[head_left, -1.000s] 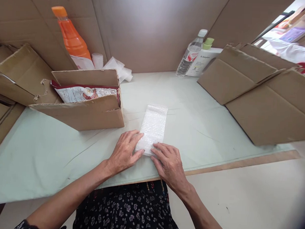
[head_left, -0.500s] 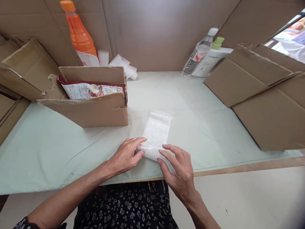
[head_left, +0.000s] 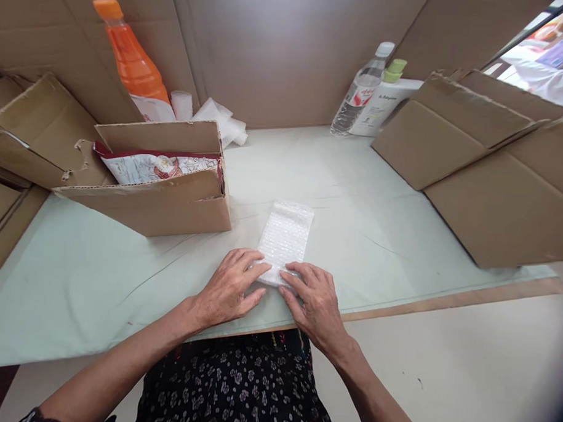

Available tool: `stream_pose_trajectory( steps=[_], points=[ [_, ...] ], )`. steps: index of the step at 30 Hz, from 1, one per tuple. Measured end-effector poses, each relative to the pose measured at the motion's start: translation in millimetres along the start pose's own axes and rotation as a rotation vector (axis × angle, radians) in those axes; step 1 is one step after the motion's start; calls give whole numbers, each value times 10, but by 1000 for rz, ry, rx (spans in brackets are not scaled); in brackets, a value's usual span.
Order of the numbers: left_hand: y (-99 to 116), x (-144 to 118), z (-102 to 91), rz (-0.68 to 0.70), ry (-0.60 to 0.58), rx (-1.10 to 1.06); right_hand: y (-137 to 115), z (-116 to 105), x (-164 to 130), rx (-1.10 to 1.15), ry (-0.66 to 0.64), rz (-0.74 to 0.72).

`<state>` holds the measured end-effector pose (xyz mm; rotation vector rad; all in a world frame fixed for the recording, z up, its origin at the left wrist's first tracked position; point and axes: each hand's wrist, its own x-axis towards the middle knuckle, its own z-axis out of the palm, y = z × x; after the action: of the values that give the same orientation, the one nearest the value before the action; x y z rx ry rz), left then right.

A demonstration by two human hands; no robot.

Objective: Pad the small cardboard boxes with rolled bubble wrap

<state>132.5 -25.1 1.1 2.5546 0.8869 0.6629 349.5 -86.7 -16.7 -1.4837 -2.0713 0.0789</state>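
Observation:
A strip of clear bubble wrap (head_left: 287,229) lies flat on the green cloth in front of me, its near end folded over. My left hand (head_left: 230,286) rests at the near left corner of the strip. Its fingers stretch onto the fold, and the thumb stands apart, just off the near edge. On the right, my right hand (head_left: 312,295) has its fingertips on top of the fold and its thumb against the near edge, pinching it. Whether anything is inside the fold cannot be seen.
Left of the wrap stands an open cardboard box (head_left: 189,208) holding a printed packet (head_left: 158,168). Behind it are an orange bottle (head_left: 136,67) and crumpled bubble wrap (head_left: 231,132). At the back right are a clear bottle (head_left: 359,97), a white bottle (head_left: 382,107) and another carton (head_left: 495,187).
The near end of the bubble wrap is flatter and more closely folded. My right hand has moved left and inward onto the fold. My left thumb has come away from it. The view has shifted slightly.

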Motion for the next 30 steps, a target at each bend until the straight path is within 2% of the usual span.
stream_pose_trajectory(
  steps=[2, 6, 13, 17, 20, 25, 28, 30],
  points=[
    [-10, -31, -17, 36, -34, -13, 7, -33, 30, 61, -13, -1],
    [-38, -32, -27, -23, -32, -131, 5, -80, 64, 127, -44, 8],
    [-98, 153, 21, -183, -33, -191, -80, -52, 28, 2, 173, -35],
    [-105, 214, 101, -196, 38, -101, -59, -3, 55, -81, 99, -69],
    [-89, 162, 109, -144, 102, -35, 4, 31, 85, -80, 52, -60],
    [-74, 24, 31, -12, 32, -36, 45, -9, 96, 95, 27, -42],
    [-91, -4, -8, -41, 14, -148, 6, -55, 92, 173, 3, -20],
    [-113, 10, -19, -96, 10, -213, -26, -68, 92, 158, 58, -13]
  ],
)
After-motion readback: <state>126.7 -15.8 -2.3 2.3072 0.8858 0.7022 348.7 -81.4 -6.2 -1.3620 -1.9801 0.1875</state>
